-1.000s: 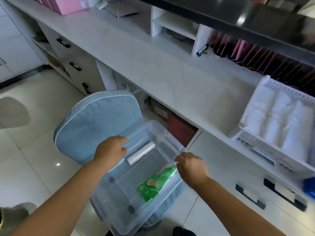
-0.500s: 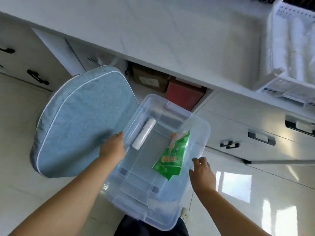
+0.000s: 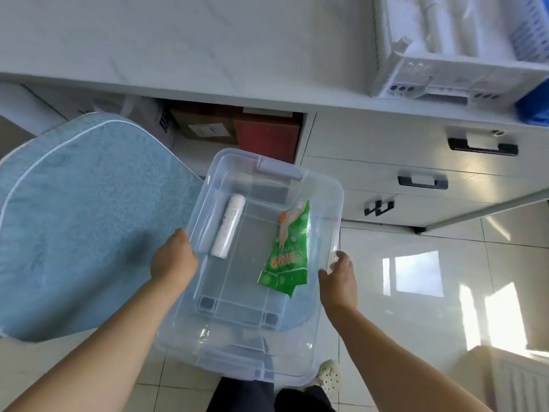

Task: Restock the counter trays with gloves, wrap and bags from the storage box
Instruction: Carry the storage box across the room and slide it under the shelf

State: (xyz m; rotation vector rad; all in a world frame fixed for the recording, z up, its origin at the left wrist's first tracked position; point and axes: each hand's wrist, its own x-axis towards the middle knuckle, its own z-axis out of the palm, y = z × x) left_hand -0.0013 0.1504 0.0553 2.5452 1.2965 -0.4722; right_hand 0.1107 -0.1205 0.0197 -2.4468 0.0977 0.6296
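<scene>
A clear plastic storage box (image 3: 323, 185) hangs in front of me, held between both hands above the floor. My left hand (image 3: 173, 260) grips its left rim and my right hand (image 3: 338, 276) grips its right rim. Inside lie a white roll of bags (image 3: 228, 230) along the left wall and a green packet of gloves (image 3: 288, 251) towards the right. On the counter at the upper right stands a white perforated tray (image 3: 416, 75) holding several white rolls.
A blue cushioned chair (image 3: 83, 221) sits at the left, touching the box. The white counter (image 3: 193, 46) runs across the top, with drawers (image 3: 421, 179) below it and cardboard and red boxes (image 3: 237, 129) in the gap underneath. My feet show at the bottom.
The box has swung off the chair towards me and to the right. The view has tilted down, and my right hand has shifted along the right rim.
</scene>
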